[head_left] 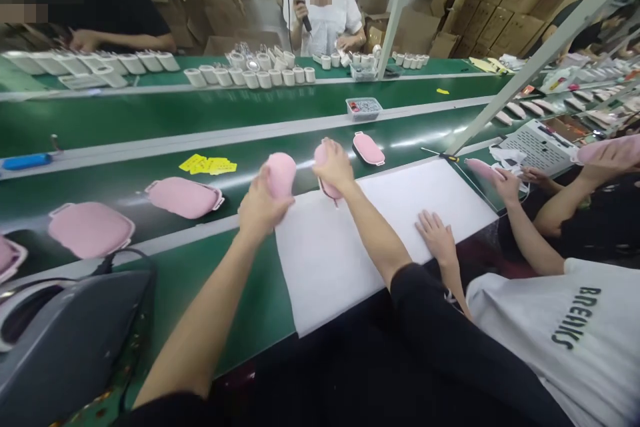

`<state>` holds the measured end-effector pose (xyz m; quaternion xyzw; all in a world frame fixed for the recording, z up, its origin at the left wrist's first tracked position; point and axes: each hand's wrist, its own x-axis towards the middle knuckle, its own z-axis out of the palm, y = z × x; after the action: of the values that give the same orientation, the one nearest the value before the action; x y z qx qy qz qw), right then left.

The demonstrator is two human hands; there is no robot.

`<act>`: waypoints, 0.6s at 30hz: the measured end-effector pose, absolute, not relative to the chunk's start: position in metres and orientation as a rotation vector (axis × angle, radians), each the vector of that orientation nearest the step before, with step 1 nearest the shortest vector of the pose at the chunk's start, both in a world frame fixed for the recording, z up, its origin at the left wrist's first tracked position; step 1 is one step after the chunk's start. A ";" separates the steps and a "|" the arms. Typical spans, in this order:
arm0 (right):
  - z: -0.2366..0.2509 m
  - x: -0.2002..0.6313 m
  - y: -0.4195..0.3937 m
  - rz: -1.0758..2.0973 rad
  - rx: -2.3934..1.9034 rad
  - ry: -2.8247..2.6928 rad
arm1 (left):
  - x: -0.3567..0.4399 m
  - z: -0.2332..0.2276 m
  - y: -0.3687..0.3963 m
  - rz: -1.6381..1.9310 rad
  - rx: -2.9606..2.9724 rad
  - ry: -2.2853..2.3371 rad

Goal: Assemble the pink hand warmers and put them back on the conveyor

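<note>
My left hand is closed around a pink oval device, held just above the far edge of a white foam sheet. My right hand grips a second pink device, mostly hidden under the palm, at the sheet's far edge. More pink devices lie on the green conveyor belt: one to the right of my right hand, one to the left, one farther left.
A co-worker in a white shirt sits to my right with one hand on the foam sheet and another on a pink piece. Yellow labels and a small tray of parts sit on the belt. A grey machine stands at the near left.
</note>
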<state>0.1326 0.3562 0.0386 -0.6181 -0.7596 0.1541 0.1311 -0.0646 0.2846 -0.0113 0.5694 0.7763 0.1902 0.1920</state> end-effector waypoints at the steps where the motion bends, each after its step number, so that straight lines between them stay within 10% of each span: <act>1: 0.034 0.149 0.339 0.443 -1.800 -2.203 | -0.064 -0.017 0.255 0.529 1.631 2.133; 9: -0.007 0.237 0.203 0.529 -1.872 -2.281 | -0.035 -0.027 0.081 0.433 1.651 1.740; 18: -0.022 0.211 0.149 0.819 -0.713 -2.424 | -0.078 -0.043 0.098 0.735 1.398 1.163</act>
<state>0.2113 0.1486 -0.0222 -0.2606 -0.8858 0.2993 0.2404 -0.0776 0.0983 -0.0431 0.5921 0.4927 0.3113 0.5565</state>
